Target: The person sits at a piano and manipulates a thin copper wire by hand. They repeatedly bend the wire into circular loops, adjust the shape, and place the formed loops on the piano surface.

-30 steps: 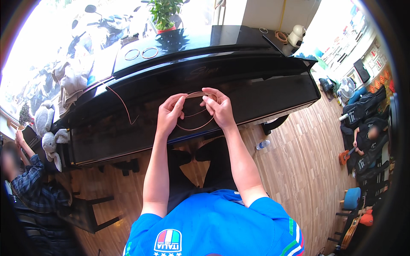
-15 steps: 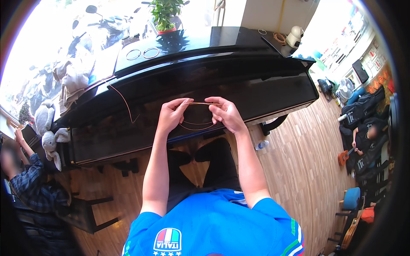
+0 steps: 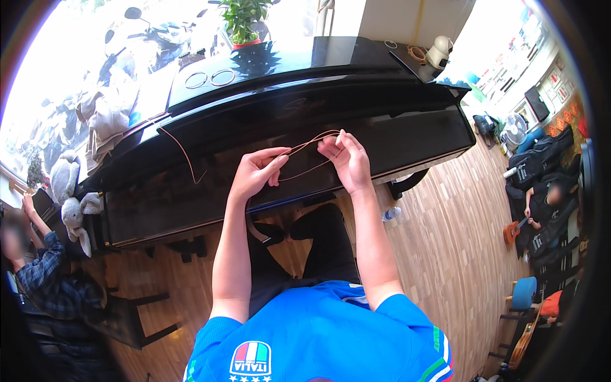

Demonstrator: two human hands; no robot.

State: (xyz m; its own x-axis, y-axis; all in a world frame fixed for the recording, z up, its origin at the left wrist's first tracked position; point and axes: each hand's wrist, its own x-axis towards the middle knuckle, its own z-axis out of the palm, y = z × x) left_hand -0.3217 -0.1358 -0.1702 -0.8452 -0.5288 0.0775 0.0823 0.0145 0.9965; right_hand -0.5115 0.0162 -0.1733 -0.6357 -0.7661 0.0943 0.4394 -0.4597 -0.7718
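Note:
A thin copper-coloured string (image 3: 312,144), bent into a loose loop, stretches between my hands above the closed black piano (image 3: 407,137). The fingers and thumb of my left hand (image 3: 256,173) pinch one side of it. Higher and to the right, my right hand (image 3: 351,164) has the other end of the loop between thumb and forefinger, its remaining fingers loosely curled. One strand sags below, between the two hands. Another copper-coloured string (image 3: 184,151) hangs down over the piano's left part, curving to a hooked end.
Two coiled strings (image 3: 223,78) lie on the piano top, near a potted plant (image 3: 245,22). A white camera (image 3: 439,52) stands at its right end. Grey plush toys (image 3: 76,216) hang at the left, beside a seated person (image 3: 48,267). Another person (image 3: 547,197) holds a ukulele (image 3: 511,233).
My right hand has risen and turned, lifting its end of the string loop. The left hand has stayed nearly in place, and the loop has tilted up to the right.

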